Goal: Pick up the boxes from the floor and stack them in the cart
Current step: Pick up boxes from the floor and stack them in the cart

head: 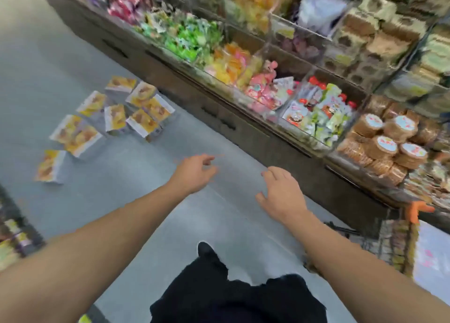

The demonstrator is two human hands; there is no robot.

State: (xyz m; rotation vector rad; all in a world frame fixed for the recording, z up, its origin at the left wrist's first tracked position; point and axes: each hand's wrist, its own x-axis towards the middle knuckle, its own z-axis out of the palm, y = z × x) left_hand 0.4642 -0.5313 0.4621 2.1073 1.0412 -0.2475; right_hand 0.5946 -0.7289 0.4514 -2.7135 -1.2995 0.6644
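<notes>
Both bare forearms reach forward over the grey floor (136,181) of a shop aisle, and both hands are empty. The left hand (194,172) is held palm down with the wrist slightly bent, its fingers loosely curled and spread, the tips pointing to the far right. The right hand (280,192) sits a little nearer and to the right, also palm down, fingers relaxed and parted, thumb splayed to the left; neither hand touches anything. The boxes (107,118), yellow and white with a picture of food on the front, lie scattered on the floor at far left, well apart from the hands; some lie flat, others lean against each other in a loose cluster, and one lies alone at the near left of the group. A shelf (243,118) of packaged sweets and biscuit packs runs along the right side. At near right, part of a wire cart (394,244) with an orange handle piece shows, partly hidden by the right forearm. A dark shoe (207,250) and dark trousers show at the bottom.
</notes>
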